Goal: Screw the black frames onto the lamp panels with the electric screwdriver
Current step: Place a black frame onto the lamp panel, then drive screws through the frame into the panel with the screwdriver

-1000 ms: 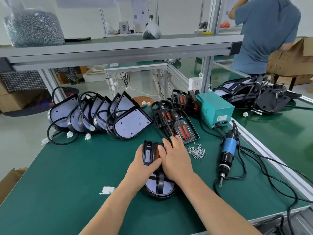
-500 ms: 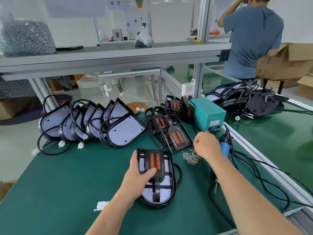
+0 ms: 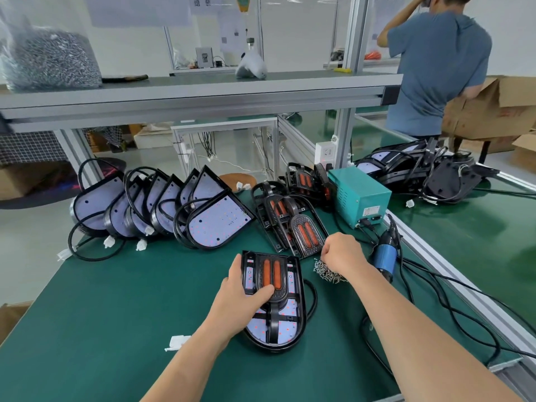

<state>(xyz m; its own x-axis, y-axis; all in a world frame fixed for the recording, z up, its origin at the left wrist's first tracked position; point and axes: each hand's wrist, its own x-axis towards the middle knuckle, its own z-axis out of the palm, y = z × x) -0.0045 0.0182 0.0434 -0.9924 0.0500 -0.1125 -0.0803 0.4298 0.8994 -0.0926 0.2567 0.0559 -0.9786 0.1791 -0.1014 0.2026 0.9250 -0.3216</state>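
The left hand [image 3: 240,297] held the black frame [image 3: 273,316] on the lamp panel [image 3: 287,327] while the right hand [image 3: 342,256] pinched screws [image 3: 324,272], so grabbing the electric screwdriver [image 3: 384,258] likely came next.

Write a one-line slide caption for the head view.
Left hand holds the lamp panel while the right hand touches the screw pile; the electric screwdriver lies beside it.

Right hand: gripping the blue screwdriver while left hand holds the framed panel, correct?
No. Head view: the right hand is curled over the screw pile; the blue screwdriver lies untouched beside it. Left hand does hold the framed panel.
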